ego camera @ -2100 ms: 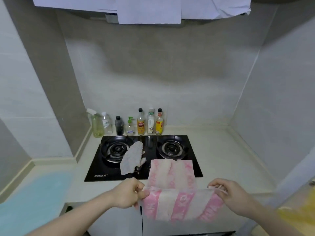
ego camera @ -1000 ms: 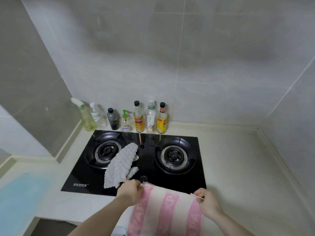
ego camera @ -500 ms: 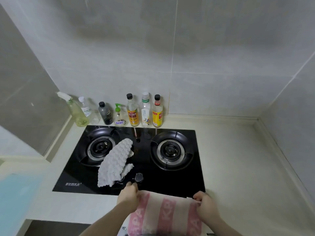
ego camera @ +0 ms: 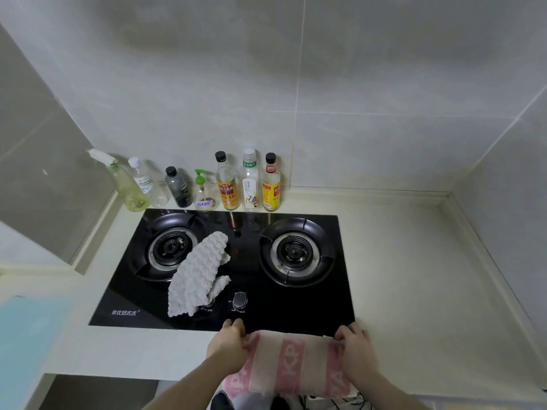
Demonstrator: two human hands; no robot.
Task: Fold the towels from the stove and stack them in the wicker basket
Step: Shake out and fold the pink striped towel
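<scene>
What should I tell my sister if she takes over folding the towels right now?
Left hand and right hand each pinch an upper corner of the pink striped towel, held at the counter's front edge, just in front of the stove.
The grey bumpy towel lies unfolded on the stove, partly over the left burner.
The wicker basket is not in view.
Left: finish folding the pink one, fold the grey one, stack both in the basket.
</scene>
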